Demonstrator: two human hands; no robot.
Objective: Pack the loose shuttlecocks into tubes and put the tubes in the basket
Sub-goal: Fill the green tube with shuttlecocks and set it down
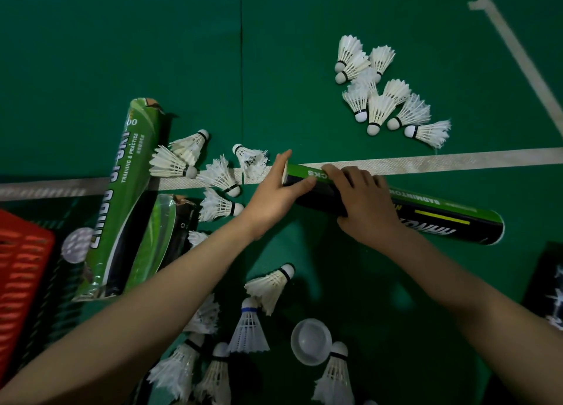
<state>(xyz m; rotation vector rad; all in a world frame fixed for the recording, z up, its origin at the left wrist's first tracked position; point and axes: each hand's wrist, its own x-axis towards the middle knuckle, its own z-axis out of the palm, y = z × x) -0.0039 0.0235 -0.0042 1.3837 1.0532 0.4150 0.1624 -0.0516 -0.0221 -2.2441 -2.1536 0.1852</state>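
right grip (pixel 362 203) palm-down, curled over the tube (pixel 441 218) mid-length, left grip (pixel 275 188) clasped round its end

Bare left hand (pixel 275 191), bare right hand (pixel 362 205)

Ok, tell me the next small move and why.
Probably lift the left hand off the mouth of the tube, take the nearest shuttlecock and feed it in. The right hand grips the tube, a cap lies on the floor, and many shuttlecocks are loose.
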